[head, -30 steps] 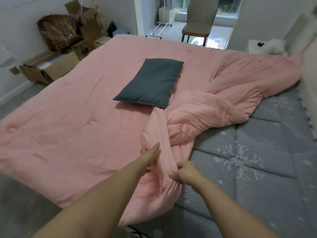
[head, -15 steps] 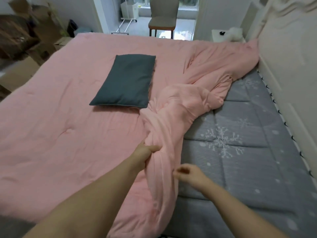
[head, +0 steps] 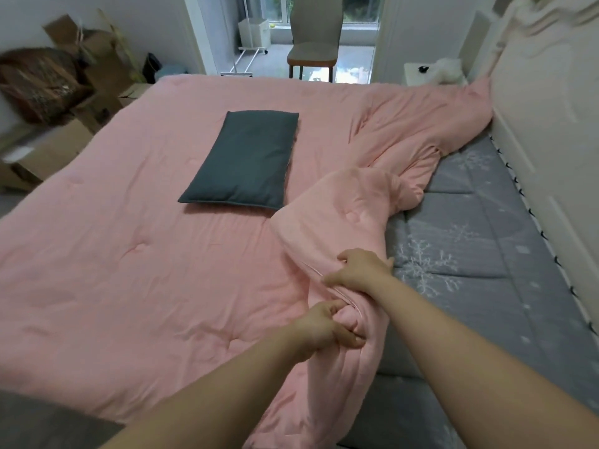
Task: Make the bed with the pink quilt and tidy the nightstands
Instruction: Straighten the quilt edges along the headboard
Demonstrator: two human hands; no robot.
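Observation:
The pink quilt lies spread flat over the left and middle of the bed, with its right edge bunched in a thick fold that runs from near me up to the headboard. My left hand is closed around the near end of that fold. Just beyond it, my right hand grips the fold's edge. A dark grey pillow rests on top of the quilt. The grey snowflake-patterned mattress cover shows bare at the right. A white nightstand stands at the far right corner.
A cream headboard runs along the right side. Cardboard boxes and a brown bag crowd the floor at the left. A grey chair stands in the doorway beyond the bed. A white fluffy object sits on the nightstand.
My right hand has moved forward and taken hold of the quilt fold above my left hand. My left hand has kept its grip and drawn nearer. The view has turned slightly.

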